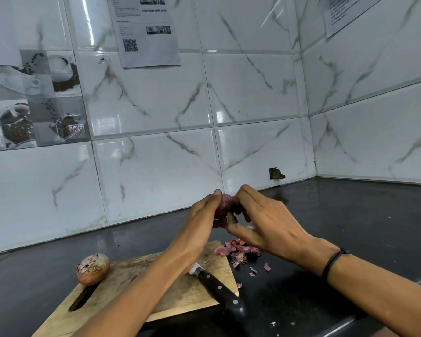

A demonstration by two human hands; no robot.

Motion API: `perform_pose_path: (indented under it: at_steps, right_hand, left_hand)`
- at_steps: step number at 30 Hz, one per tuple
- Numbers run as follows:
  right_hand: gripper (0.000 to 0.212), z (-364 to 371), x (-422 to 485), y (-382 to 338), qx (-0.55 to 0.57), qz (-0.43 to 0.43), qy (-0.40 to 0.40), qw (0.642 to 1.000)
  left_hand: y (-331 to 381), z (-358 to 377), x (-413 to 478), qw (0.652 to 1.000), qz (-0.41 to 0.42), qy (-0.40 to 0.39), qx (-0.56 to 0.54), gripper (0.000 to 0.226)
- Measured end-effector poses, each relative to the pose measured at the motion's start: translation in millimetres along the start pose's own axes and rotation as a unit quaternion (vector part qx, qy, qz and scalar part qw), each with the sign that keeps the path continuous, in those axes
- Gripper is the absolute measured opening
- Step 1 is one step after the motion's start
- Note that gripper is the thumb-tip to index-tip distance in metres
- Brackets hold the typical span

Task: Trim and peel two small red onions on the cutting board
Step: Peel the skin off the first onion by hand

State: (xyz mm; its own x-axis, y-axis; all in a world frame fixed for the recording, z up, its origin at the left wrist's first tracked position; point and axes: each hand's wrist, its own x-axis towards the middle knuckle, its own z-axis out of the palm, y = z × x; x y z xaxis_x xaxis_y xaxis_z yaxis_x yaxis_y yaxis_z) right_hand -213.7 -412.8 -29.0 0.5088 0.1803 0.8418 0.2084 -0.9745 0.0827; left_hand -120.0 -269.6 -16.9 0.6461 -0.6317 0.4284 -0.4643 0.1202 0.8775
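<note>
A scuffed wooden cutting board (131, 288) is laid on a glossy dark bench (326, 215); glossy marbled tiles (253, 93) are seen behind, papery onion skins (238, 250) beside.

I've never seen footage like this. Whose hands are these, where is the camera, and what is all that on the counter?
There is no machine here. A person wears one wide-angle camera on the head, looking forward and down, so you see their own two arms. The left hand and right hand together hold a small red onion above the dark counter, fingers curled round it, apparently pulling off skin. Below lies a wooden cutting board. At its far left corner sits a second onion, unpeeled. A black-handled knife lies across the board's right side, its blade mostly hidden under the left forearm. Pink peelings are heaped on the counter beside the board.
</note>
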Motion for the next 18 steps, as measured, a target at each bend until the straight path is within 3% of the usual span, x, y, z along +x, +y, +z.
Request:
perform_pose_path:
  at_steps: [7,13,18]
  right_hand:
    - [0.030,-0.3,-1.8,5.5,0.004,0.013,0.049,0.999]
    - [0.046,-4.7,0.2,0.4,0.043,-0.016,0.035,0.998]
    - [0.047,-4.2,1.2,-0.2,0.061,-0.023,0.034,0.997]
  left_hand:
    - [3.8,-2.8,4.8,0.992,-0.021,0.031,-0.120,0.042]
    - [9.1,-2.8,-0.6,0.990,-0.023,0.000,-0.139,0.046]
    - [11.7,0.6,-4.3,0.990,-0.050,-0.018,-0.130,0.045]
